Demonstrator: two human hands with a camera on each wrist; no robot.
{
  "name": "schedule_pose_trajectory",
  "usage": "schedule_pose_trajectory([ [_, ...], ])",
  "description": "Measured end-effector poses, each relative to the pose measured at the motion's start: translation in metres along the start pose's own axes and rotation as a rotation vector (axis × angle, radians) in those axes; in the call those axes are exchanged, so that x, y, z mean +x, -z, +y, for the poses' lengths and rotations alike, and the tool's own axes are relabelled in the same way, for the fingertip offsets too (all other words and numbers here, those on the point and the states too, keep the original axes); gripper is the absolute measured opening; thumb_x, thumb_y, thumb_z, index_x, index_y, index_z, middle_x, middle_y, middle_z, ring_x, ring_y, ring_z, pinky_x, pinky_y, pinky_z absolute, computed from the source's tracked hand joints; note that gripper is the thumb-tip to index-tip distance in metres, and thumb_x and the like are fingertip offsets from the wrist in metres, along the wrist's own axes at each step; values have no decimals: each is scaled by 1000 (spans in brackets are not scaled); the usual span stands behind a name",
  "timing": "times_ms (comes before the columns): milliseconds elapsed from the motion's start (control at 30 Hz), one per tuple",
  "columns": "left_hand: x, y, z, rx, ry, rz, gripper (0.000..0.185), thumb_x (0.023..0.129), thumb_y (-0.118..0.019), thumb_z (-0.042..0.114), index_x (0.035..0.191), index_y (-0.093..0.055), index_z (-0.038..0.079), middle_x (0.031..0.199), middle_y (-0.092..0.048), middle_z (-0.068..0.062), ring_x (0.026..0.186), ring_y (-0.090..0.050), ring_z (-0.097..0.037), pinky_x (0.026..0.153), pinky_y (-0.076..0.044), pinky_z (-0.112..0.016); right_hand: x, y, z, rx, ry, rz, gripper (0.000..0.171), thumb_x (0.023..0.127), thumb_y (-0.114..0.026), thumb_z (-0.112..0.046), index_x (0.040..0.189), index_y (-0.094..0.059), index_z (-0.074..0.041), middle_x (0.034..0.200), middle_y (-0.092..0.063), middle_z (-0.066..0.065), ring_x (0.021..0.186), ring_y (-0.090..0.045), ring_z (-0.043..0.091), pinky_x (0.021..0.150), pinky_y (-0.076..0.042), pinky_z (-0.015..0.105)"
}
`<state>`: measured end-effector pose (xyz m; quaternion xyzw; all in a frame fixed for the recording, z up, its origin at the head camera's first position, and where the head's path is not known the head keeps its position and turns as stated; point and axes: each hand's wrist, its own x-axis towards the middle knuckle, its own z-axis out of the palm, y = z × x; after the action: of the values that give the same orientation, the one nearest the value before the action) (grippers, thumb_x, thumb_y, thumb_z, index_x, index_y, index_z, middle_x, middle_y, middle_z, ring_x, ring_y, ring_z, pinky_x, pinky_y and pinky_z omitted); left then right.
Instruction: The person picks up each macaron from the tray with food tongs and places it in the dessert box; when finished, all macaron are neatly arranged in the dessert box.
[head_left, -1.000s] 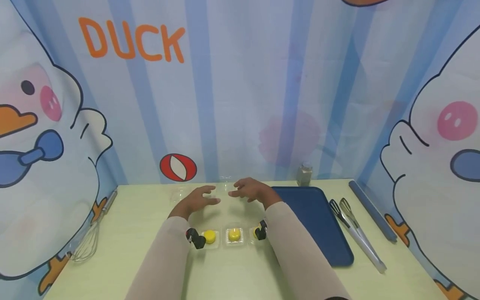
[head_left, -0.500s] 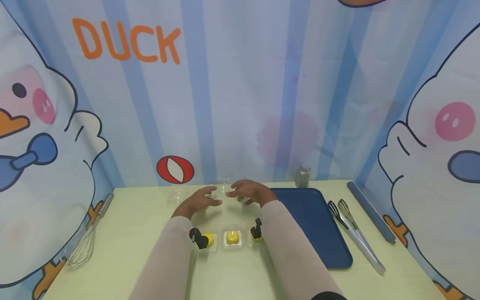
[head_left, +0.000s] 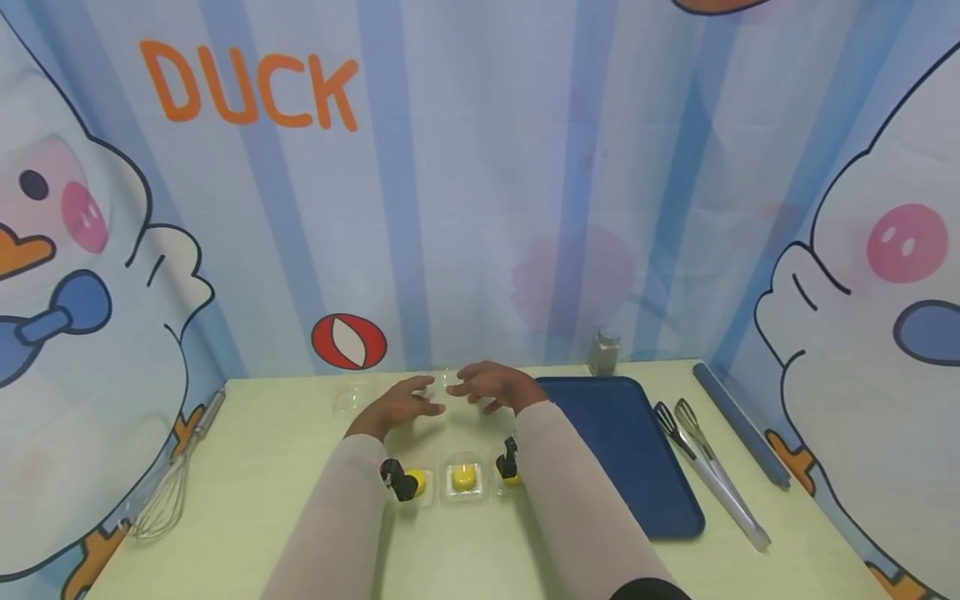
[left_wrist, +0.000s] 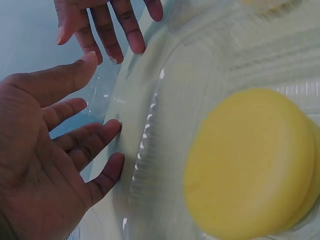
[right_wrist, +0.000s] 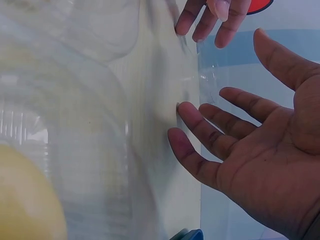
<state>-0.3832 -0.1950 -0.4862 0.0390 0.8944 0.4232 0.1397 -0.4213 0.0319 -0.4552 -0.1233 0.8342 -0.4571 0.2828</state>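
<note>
Toward the back edge of the table, in the head view, the left hand and the right hand are hovering side by side with fingers spread and relaxed, gripping nothing. Their fingertips are meeting over a clear plastic lid lying near the back edge. Closer to the front edge, three yellow cakes are sitting in a clear tray between the forearms. A blue tray, tongs and a whisk are lying toward the side edges.

From the left wrist view, the left hand is showing an open palm, fingertips just beside the ribbed clear shell; a yellow cake is filling the foreground.

From the right wrist view, the right hand is likewise open, fingers just at the transparent plastic.

Judgement: the plastic is likely light, thin, flexible and slippery; take hold at the rim with both hands, lightly, since squeezing may buckle it.
</note>
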Motion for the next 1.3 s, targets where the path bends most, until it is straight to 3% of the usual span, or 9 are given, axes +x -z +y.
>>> schedule_pose_trajectory([
  [333, -1, 1, 2, 36, -15, 6, 75, 104, -72, 38, 167, -43, 10, 172, -44, -22, 158, -44, -47, 130, -35, -68, -1, 1, -1, -11, -5, 7, 80, 105, -74, -44, 167, -42, -5, 173, -43, 19, 151, -56, 40, 124, -47, 60],
  [467, 0, 4, -1, 64, -42, 47, 68, 106, -69, 40, 164, -49, 11, 165, -53, -21, 155, -48, -46, 127, -39, -68, -1, 3, -1, -37, 11, 12, 79, 105, -73, -45, 165, -44, -4, 170, -48, 19, 148, -58, 39, 122, -49, 59],
  [633, 2, 3, -5, 49, -135, 127, 54, 108, -67, 29, 153, -60, 0, 151, -65, -25, 142, -61, -46, 120, -50, -60, -6, 5, -1, -32, 58, 6, 72, 107, -71, -40, 161, -49, 1, 167, -51, 21, 146, -60, 39, 123, -49, 58],
  [733, 2, 2, -7, 34, -154, 168, 48, 108, -68, 25, 146, -65, -3, 146, -69, -24, 137, -66, -44, 117, -54, -57, -9, 4, -1, -12, 89, -16, 68, 107, -71, -36, 158, -51, 4, 167, -50, 23, 146, -61, 38, 124, -49, 56],
  [1100, -3, -2, -10, -7, -136, 264, 36, 109, -65, 20, 136, -72, -3, 125, -80, -20, 113, -79, -35, 106, -60, -55, -16, 2, 1, -39, 130, -47, 58, 108, -69, -37, 154, -59, -2, 162, -57, 19, 141, -66, 36, 118, -54, 56],
  [1300, -9, -2, -7, -81, -130, 297, 24, 106, -70, 15, 123, -77, 0, 115, -82, -17, 103, -81, -29, 101, -61, -52, -17, 2, 2, -89, 202, 12, 42, 110, -68, -29, 142, -70, -2, 141, -74, 16, 120, -78, 30, 107, -62, 54],
])
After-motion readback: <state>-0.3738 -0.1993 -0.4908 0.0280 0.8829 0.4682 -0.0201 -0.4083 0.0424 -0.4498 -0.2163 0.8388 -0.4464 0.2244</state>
